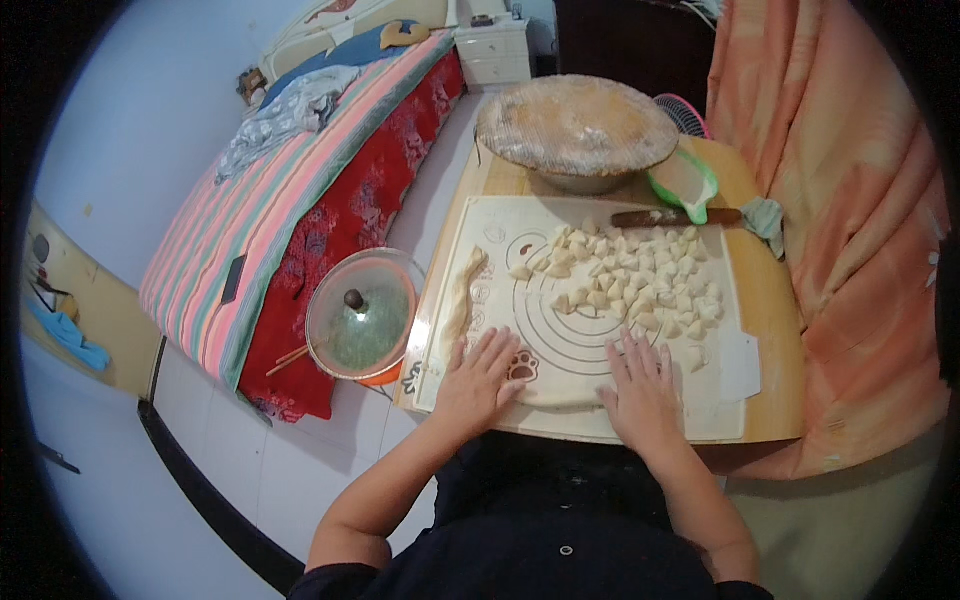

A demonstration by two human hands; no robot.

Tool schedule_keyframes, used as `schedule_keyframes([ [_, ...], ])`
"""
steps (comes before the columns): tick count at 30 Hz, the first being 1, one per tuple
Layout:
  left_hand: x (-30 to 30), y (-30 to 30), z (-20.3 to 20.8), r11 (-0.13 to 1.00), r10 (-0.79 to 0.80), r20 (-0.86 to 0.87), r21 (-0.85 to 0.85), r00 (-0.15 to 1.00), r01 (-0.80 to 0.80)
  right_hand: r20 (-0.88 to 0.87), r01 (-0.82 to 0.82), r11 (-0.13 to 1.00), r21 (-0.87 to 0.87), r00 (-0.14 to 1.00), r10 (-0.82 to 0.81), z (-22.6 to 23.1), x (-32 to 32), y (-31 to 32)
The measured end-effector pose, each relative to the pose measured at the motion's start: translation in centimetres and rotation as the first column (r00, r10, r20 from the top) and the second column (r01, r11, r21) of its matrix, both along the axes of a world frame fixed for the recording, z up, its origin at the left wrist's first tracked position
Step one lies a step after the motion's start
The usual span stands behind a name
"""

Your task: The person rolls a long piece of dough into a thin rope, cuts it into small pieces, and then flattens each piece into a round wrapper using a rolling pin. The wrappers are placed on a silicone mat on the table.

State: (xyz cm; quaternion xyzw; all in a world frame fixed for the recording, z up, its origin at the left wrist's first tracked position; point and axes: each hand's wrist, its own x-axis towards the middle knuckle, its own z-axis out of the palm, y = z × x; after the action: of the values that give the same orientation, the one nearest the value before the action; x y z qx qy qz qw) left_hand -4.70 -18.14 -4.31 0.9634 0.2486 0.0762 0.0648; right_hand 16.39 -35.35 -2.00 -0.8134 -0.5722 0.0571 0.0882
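Note:
Both hands rest near the front edge of a pale printed kneading mat [715,415]. A thin rope of dough [558,397] lies crosswise between them. My left hand [482,385] is flat, fingers stretched out, over the rope's left end. My right hand [642,395] lies palm down with spread fingers at its right end. Beyond the hands, many small cut dough pieces [640,280] are scattered over the mat's right half. Another dough strip [462,300] runs along the left side. What is under the palms is hidden.
A white flat scraper [740,366] lies at right. Behind are a dark brown long tool [665,217], a cloth [765,222], a green scoop [690,185] and a large covered bowl [580,125]. A glass-lidded pot [360,315] stands left, beside a bed [330,190]. An orange curtain [840,200] hangs right.

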Motion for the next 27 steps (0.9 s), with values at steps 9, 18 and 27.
schedule_keyframes([
  [9,8.9,-2.1,-0.1,0.993,-0.115,0.159,0.006,0.981,0.115,0.012,0.167,0.986,0.021,0.986,-0.167,-0.4,2.1,-0.5],
  [18,3.2,-6.6,-0.1,0.966,-0.246,0.022,-0.070,0.969,0.247,0.008,-0.070,0.995,0.076,0.998,0.069,-0.3,-1.4,-4.6],
  [27,2.8,-5.7,0.3,0.979,-0.202,-0.011,-0.028,0.979,0.202,0.008,-0.124,0.991,0.051,0.992,0.123,-1.3,-3.2,-5.6],
])
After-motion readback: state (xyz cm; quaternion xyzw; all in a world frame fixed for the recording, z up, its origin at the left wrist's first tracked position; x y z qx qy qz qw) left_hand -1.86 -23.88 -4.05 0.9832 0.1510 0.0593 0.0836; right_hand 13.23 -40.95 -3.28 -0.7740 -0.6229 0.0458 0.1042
